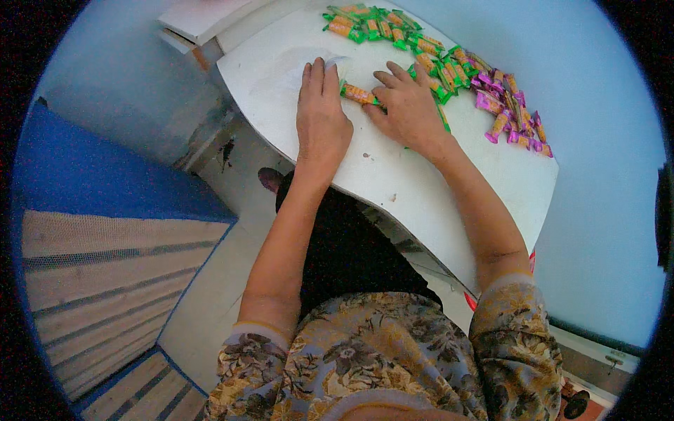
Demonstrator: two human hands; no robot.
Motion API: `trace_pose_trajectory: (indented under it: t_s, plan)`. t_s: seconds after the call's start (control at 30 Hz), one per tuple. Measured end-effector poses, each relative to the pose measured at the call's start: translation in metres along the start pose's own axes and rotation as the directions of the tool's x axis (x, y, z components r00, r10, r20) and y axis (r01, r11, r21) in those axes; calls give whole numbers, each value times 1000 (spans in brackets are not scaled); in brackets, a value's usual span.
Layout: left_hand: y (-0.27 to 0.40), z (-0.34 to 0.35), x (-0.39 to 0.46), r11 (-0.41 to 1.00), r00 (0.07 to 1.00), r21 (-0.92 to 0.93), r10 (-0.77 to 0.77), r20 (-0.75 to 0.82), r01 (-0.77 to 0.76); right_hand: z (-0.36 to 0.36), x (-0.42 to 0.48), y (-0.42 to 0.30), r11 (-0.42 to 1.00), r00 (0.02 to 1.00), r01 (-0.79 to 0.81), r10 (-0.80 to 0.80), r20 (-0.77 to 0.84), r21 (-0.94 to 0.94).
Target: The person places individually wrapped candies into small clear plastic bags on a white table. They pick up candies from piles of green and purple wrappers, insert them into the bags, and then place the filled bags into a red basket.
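Observation:
My left hand (322, 118) lies palm down on the white tabletop (416, 189), fingers straight and together. Under and past its fingertips is what looks like a clear plastic bag (337, 60), hard to make out against the white. My right hand (410, 110) has the end of a green-and-orange wrapped snack packet (359, 94) between thumb and fingers. The packet's other end points at my left hand. Several similar green packets (455, 71) lie beyond and partly behind my right hand. What lies beneath either palm is hidden.
Pink-and-orange packets (505, 108) are heaped at the right of the table, against a pale wall (595, 131). More green packets (374, 23) lie at the far edge. Small crumbs (367, 156) dot the near tabletop. A blue-edged slatted, mesh-covered frame (116, 263) stands at left.

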State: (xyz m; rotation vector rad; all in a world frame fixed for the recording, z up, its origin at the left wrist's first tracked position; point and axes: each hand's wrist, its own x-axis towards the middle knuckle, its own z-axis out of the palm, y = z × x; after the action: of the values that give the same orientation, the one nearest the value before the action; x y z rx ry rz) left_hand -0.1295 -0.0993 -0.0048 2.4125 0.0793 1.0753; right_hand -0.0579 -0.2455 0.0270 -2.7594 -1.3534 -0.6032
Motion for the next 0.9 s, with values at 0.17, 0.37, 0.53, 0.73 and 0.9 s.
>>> trace_pose_trajectory:
  t_s: [0.17,0.37,0.53,0.73,0.9]
  plan:
    - [-5,-1,-1,1000,1000,-7,19,-22,-19,-14,-2,12,953,990,-117,133,-38,278]
    - [-4,-3,0,999,998,-11,34,-52,-34,-17,-18,34,942,943,-333,332,31,38]
    - [-6,1,0,1000,997,12,21,-70,-20,-6,-20,34,968,963,-250,251,-95,26]
    - [-9,1,0,1000,998,5,3,-60,-3,5,-17,42,892,902,-367,410,-131,264]
    - [-9,1,0,1000,998,-6,-27,-59,27,0,5,34,842,816,-244,446,-368,481]
